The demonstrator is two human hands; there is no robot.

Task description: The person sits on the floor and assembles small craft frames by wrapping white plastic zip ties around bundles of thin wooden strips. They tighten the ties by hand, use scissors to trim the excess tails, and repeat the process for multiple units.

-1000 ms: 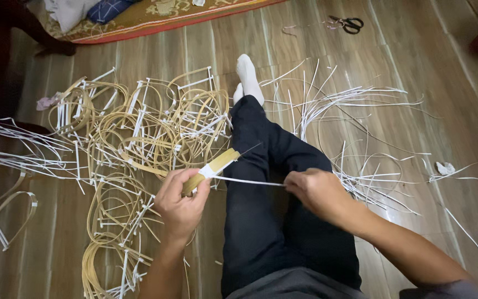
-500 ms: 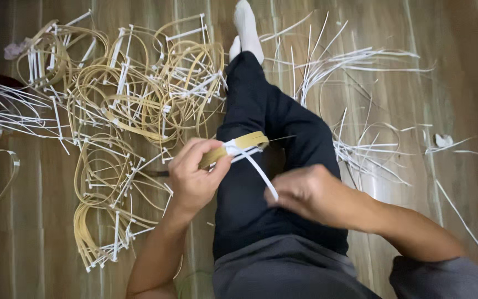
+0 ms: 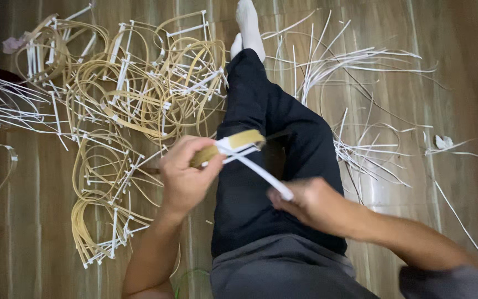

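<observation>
Bare floor (image 3: 466, 66) lay open along the right edge and upper right corner of the frame, with only a few stray white strips (image 3: 460, 147) and a small white scrap (image 3: 443, 142) on it. The left half was crowded: a heap of tan hoops (image 3: 134, 94) bound with white ties filled the upper left and ran down past the left hand (image 3: 183, 180). Loose white strips (image 3: 355, 61) fanned across the upper centre and right of the dark-trousered leg (image 3: 266, 138), which blocked the middle. A taut white strip (image 3: 261, 173) spanned the gap between the left hand and the right hand (image 3: 305, 202). The lower left floor (image 3: 23, 238) stayed mostly open.
</observation>
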